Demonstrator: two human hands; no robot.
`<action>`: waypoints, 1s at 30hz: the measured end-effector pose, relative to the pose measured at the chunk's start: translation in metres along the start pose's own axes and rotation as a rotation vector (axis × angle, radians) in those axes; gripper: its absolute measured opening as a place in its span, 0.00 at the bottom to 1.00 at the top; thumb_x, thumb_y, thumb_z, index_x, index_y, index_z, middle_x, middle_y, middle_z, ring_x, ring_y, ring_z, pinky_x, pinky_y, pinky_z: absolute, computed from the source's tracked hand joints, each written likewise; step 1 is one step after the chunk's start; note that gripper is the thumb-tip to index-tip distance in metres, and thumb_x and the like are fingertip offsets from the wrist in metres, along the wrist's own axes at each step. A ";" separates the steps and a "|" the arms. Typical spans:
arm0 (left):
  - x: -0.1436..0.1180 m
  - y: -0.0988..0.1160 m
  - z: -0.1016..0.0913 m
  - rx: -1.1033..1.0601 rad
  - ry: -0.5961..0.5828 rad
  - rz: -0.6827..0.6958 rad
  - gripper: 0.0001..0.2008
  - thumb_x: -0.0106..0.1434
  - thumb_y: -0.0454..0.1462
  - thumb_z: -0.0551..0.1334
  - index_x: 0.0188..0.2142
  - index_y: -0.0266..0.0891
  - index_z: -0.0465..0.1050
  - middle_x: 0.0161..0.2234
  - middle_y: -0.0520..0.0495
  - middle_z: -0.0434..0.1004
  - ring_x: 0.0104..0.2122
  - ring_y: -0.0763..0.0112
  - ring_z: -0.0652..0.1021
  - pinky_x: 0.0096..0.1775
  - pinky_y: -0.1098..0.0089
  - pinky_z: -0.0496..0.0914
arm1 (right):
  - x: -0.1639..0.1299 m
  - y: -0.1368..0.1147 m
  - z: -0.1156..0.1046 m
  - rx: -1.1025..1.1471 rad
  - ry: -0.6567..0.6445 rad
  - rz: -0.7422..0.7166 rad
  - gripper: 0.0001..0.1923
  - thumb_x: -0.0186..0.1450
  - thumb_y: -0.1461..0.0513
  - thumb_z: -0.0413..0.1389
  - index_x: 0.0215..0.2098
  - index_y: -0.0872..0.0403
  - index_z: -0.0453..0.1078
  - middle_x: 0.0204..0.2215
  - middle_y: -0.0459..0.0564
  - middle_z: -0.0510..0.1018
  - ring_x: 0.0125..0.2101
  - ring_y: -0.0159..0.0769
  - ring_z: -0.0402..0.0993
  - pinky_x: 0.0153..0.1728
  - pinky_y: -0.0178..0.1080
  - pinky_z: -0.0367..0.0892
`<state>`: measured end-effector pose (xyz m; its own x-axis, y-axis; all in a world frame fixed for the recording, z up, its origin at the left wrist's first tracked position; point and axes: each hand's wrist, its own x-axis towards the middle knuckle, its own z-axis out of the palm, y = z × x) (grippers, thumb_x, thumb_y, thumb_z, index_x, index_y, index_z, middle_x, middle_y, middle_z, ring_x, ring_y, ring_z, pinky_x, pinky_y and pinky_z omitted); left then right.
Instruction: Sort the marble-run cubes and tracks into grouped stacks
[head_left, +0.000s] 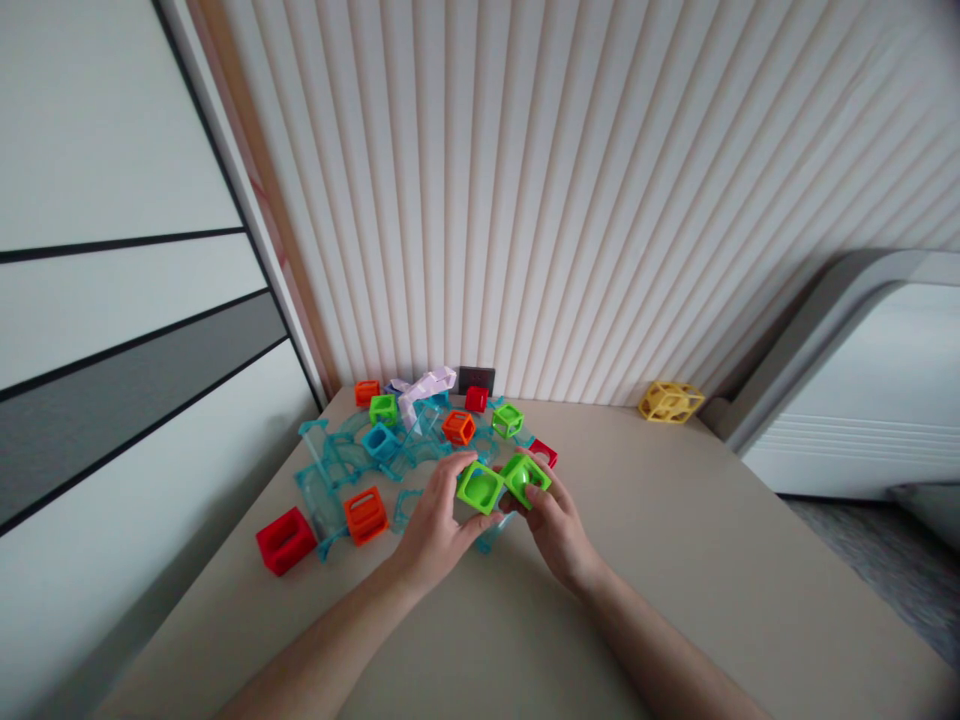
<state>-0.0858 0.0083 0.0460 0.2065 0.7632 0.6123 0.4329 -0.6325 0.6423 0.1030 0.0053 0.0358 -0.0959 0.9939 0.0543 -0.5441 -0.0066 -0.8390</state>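
Red plastic forms a hollow block (280,556) at left, beside translucent blue curved tracks (322,490); the left hand (430,525) grips a green cube (480,488) with a dished face, the right hand (561,535) pinches a second green cube (519,474) just beside it, over the pale table (690,520). Ribbed cream panelling (540,220) stands behind; rightward, a yellow openwork cube (670,402) sits by the back edge, room for moving before it.
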 end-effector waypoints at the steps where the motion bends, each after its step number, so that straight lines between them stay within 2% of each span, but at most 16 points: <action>1: 0.000 0.000 0.000 0.000 0.005 -0.001 0.30 0.65 0.45 0.67 0.61 0.46 0.58 0.57 0.38 0.70 0.57 0.54 0.73 0.55 0.54 0.71 | 0.000 0.000 -0.001 -0.015 0.001 -0.009 0.25 0.62 0.56 0.64 0.56 0.50 0.69 0.40 0.49 0.81 0.34 0.39 0.77 0.41 0.44 0.71; 4: 0.003 -0.004 -0.002 -0.002 0.080 -0.055 0.29 0.64 0.46 0.67 0.60 0.45 0.58 0.56 0.38 0.71 0.56 0.54 0.74 0.55 0.54 0.71 | 0.000 -0.003 -0.003 -0.104 0.009 -0.052 0.24 0.63 0.56 0.63 0.56 0.51 0.69 0.40 0.50 0.82 0.29 0.36 0.75 0.37 0.42 0.71; 8: 0.007 -0.011 -0.007 -0.006 0.191 -0.119 0.31 0.62 0.48 0.69 0.59 0.44 0.59 0.53 0.39 0.70 0.52 0.56 0.75 0.52 0.56 0.72 | -0.001 -0.006 -0.004 -0.201 -0.052 -0.063 0.24 0.63 0.57 0.62 0.57 0.52 0.69 0.42 0.53 0.82 0.28 0.35 0.74 0.34 0.42 0.70; 16: 0.003 -0.006 -0.006 -0.001 0.045 -0.027 0.31 0.62 0.49 0.68 0.59 0.45 0.58 0.56 0.38 0.69 0.55 0.54 0.74 0.52 0.55 0.73 | -0.004 -0.005 0.000 -0.209 -0.122 -0.024 0.22 0.64 0.56 0.63 0.56 0.49 0.71 0.37 0.47 0.78 0.30 0.36 0.75 0.34 0.41 0.71; 22: 0.004 -0.006 -0.006 -0.024 0.030 -0.036 0.32 0.62 0.51 0.68 0.58 0.44 0.58 0.55 0.37 0.69 0.55 0.53 0.75 0.52 0.55 0.73 | -0.005 -0.006 -0.002 -0.224 -0.133 0.004 0.22 0.64 0.56 0.62 0.56 0.49 0.72 0.40 0.49 0.77 0.32 0.36 0.74 0.34 0.41 0.72; 30: 0.002 -0.006 -0.002 -0.122 0.011 -0.051 0.33 0.54 0.52 0.73 0.52 0.44 0.61 0.51 0.40 0.71 0.49 0.56 0.78 0.45 0.60 0.76 | -0.006 -0.003 -0.003 -0.227 -0.175 0.046 0.20 0.65 0.55 0.61 0.55 0.49 0.72 0.40 0.49 0.78 0.32 0.36 0.75 0.30 0.38 0.73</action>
<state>-0.0903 0.0133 0.0444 0.1770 0.7934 0.5823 0.3323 -0.6051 0.7234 0.1076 -0.0003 0.0362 -0.2695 0.9588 0.0895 -0.3369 -0.0068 -0.9415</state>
